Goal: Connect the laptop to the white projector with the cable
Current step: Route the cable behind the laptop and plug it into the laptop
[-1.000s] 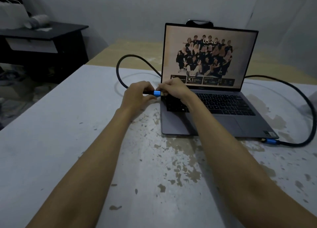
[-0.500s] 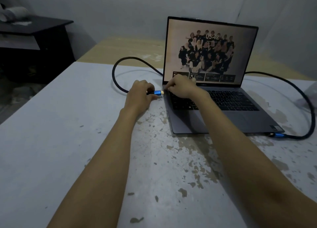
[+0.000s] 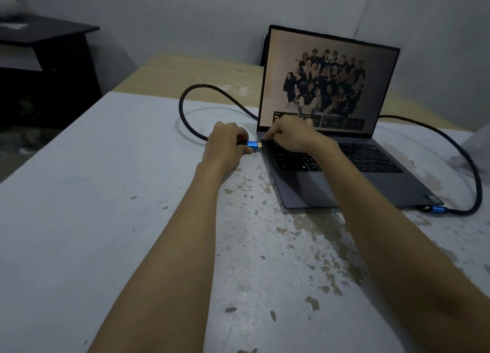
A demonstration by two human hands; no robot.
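An open grey laptop (image 3: 371, 185) stands on the white table (image 3: 106, 193) with its screen lit. A thick black cable (image 3: 191, 92) loops behind the laptop. My left hand (image 3: 225, 145) grips the cable's blue plug (image 3: 252, 145), whose gold tip sits right at the laptop's left edge. My right hand (image 3: 291, 138) rests on the laptop's rear left corner with fingers pressed down on it. The cable's other blue plug (image 3: 437, 210) lies on the table by the laptop's front right corner. No white projector is in view.
The table top has worn patches of flaked paint in front of the laptop. A dark side table (image 3: 47, 61) stands at the far left. A wooden surface (image 3: 191, 71) lies beyond the table, against the grey wall.
The view has shifted, so the laptop sits further right. My left hand has brought the blue plug closer to the laptop's left edge. My right hand stays on the laptop's corner.
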